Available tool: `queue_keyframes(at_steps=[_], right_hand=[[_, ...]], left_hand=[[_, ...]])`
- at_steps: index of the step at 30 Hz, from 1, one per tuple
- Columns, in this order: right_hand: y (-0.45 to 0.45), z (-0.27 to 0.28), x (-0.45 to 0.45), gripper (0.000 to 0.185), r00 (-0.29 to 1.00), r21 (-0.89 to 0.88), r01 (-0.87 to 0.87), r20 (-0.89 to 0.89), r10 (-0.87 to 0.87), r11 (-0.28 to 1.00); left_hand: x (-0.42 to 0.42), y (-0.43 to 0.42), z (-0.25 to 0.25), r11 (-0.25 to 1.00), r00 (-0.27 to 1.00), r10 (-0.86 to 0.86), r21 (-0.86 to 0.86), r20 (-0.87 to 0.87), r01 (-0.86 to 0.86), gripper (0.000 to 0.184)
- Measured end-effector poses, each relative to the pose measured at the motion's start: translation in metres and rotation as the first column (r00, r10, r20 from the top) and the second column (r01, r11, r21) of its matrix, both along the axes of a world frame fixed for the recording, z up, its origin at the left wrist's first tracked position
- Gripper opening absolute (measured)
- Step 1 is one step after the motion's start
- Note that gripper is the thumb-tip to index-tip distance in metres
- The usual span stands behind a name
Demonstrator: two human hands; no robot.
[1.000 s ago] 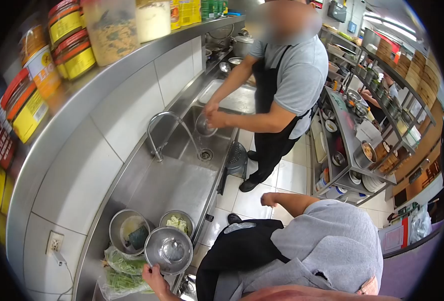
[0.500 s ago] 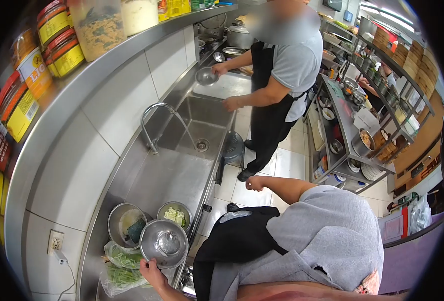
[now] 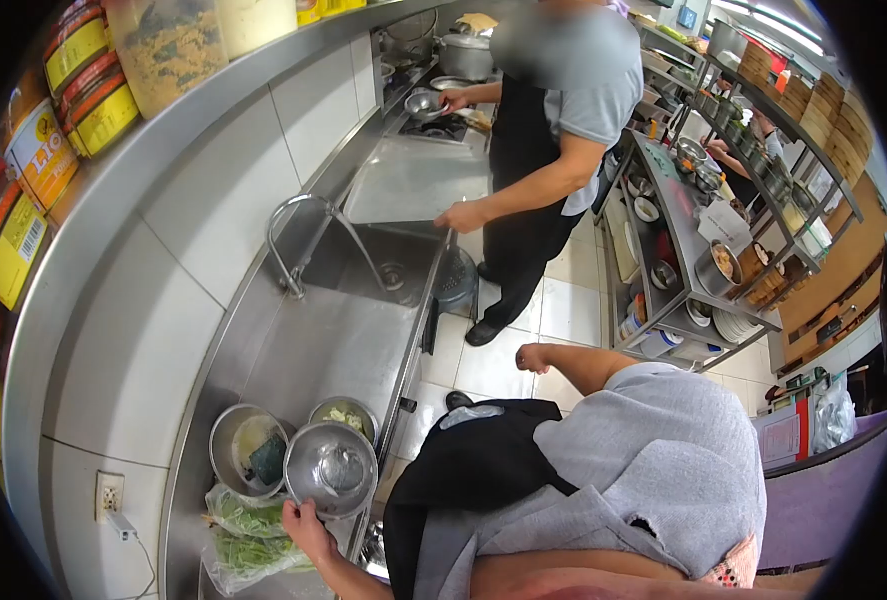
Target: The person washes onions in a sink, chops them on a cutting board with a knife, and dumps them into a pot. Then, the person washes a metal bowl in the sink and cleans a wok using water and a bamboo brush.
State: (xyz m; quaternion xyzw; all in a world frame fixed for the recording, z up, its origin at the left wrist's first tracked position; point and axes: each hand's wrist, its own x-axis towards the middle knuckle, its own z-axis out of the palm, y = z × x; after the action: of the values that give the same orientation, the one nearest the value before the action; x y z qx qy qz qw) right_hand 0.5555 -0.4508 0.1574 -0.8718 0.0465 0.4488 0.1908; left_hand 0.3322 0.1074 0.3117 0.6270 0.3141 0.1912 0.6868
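My left hand point(image 3: 308, 528) grips the near rim of a shiny metal bowl point(image 3: 331, 472), which is tilted over the counter. Behind it stand a deep metal pot point(image 3: 225, 432) with a dark green piece and pale contents inside, and a smaller metal bowl with chopped pale green vegetable point(image 3: 346, 417). Beside my left wrist lies a clear plastic bag of leafy greens point(image 3: 253, 550). My right hand point(image 3: 533, 359) hangs over the tiled floor, away from the counter, its fingers curled in and nothing visible in them.
A curved tap point(image 3: 288, 240) rises beside the sink point(image 3: 348, 245). A co-worker point(image 3: 543, 150) stands beyond it, one hand on the sink edge, the other on a metal bowl point(image 3: 424, 103). Jars point(image 3: 108, 115) line the shelf at left. A steel rack point(image 3: 683, 260) stands at right.
The co-worker's bowl has moved away from the sink towards the stove. My left hand still grips the tilted bowl; my right hand has shifted slightly right in view.
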Motion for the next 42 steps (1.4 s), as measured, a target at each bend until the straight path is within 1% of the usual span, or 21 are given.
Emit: queue_keyframes(at_steps=[1,2,3,5,7,11,13,17,19,21,23,25,26,28,29,31,32,35,37,40,42], right_hand=[[-0.006,-0.007,0.0,0.025,0.997,-0.001,0.068,-0.041,-0.068,0.998],[-0.012,-0.015,0.0,0.025,0.994,-0.002,0.097,-0.055,-0.097,0.995],[-0.013,-0.014,-0.001,0.024,0.992,0.01,0.112,-0.06,-0.112,0.994],[-0.007,-0.006,-0.003,0.024,0.996,0.006,0.092,-0.016,-0.091,0.996],[0.005,0.002,-0.001,0.023,0.997,0.034,0.071,-0.015,-0.07,0.997],[0.032,0.003,0.006,0.021,0.999,0.11,0.029,0.024,-0.032,0.993],[0.04,-0.001,0.01,0.023,0.998,0.149,-0.029,0.056,0.021,0.988],[0.052,-0.007,0.011,0.023,0.996,0.181,-0.055,0.074,0.042,0.982],[0.054,-0.011,0.009,0.023,0.997,0.184,-0.055,0.06,0.045,0.981],[0.054,-0.015,0.007,0.024,0.998,0.183,-0.055,0.043,0.048,0.982],[0.053,-0.019,0.004,0.024,0.998,0.145,-0.063,0.011,0.062,0.987],[0.052,-0.019,0.002,0.024,0.999,0.145,-0.051,-0.009,0.053,0.988],[0.052,-0.019,0.001,0.024,0.999,0.146,-0.038,-0.025,0.042,0.988],[0.053,-0.017,0.0,0.024,0.999,0.145,-0.036,-0.025,0.04,0.989],[0.054,-0.016,-0.001,0.024,0.999,0.143,-0.033,-0.022,0.036,0.989],[0.056,-0.015,-0.003,0.025,1.0,0.154,-0.029,-0.003,0.03,0.988],[0.057,-0.014,-0.004,0.027,0.999,0.165,-0.029,0.018,0.026,0.986],[0.06,-0.012,-0.004,0.026,0.996,0.184,-0.061,0.067,0.05,0.981],[0.062,-0.011,-0.005,0.025,0.997,0.2,-0.039,0.072,0.025,0.979],[0.061,-0.013,-0.002,0.021,0.991,0.185,-0.081,0.118,0.059,0.979],[0.058,-0.013,-0.002,0.016,0.984,0.175,-0.16,0.103,0.144,0.972]], left_hand=[[0.0,-0.001,0.004,0.999,1.0,0.0,0.034,0.012,0.0,0.021],[0.002,0.0,0.005,0.994,1.0,0.0,0.11,-0.023,0.003,0.024],[0.003,0.006,-0.001,0.983,0.999,-0.018,0.183,-0.034,0.023,0.021],[0.003,0.012,0.003,0.964,0.998,-0.008,0.265,-0.066,0.025,0.017],[0.012,0.009,0.016,0.981,0.994,-0.11,0.155,-0.022,0.112,0.009],[0.01,0.014,0.021,0.972,0.991,-0.088,0.207,-0.104,0.108,0.005],[0.01,0.012,0.024,0.982,0.995,-0.093,0.159,-0.041,0.098,0.005],[0.007,0.005,0.034,0.991,0.999,-0.045,0.125,-0.028,0.049,0.008],[0.003,0.006,0.029,0.994,0.999,0.029,0.102,-0.041,-0.025,0.012],[-0.002,0.007,0.028,0.995,0.999,0.022,0.097,-0.047,-0.017,0.013],[-0.006,0.006,0.03,0.996,0.998,0.015,0.088,-0.053,-0.01,0.014],[-0.011,0.005,0.035,0.985,0.984,0.08,0.164,-0.161,-0.053,0.015],[-0.013,0.005,0.034,0.985,0.983,0.082,0.164,-0.165,-0.055,0.015],[-0.015,0.006,0.031,0.986,0.994,0.066,0.156,-0.083,-0.053,0.016],[-0.017,0.009,0.025,0.987,0.994,0.065,0.155,-0.086,-0.051,0.016],[-0.02,0.018,0.016,0.997,0.994,-0.004,0.071,-0.106,0.012,0.016],[-0.02,0.021,0.012,0.998,0.994,-0.007,0.069,-0.106,0.014,0.016],[-0.015,0.018,0.015,0.997,0.995,-0.003,0.075,-0.1,0.011,0.015],[-0.01,0.015,0.022,0.993,0.99,-0.022,0.112,-0.141,0.039,0.015],[-0.007,0.014,0.02,0.995,0.99,-0.034,0.087,-0.133,0.046,0.014],[-0.006,0.011,0.02,0.992,0.993,-0.048,0.114,-0.109,0.06,0.014]])
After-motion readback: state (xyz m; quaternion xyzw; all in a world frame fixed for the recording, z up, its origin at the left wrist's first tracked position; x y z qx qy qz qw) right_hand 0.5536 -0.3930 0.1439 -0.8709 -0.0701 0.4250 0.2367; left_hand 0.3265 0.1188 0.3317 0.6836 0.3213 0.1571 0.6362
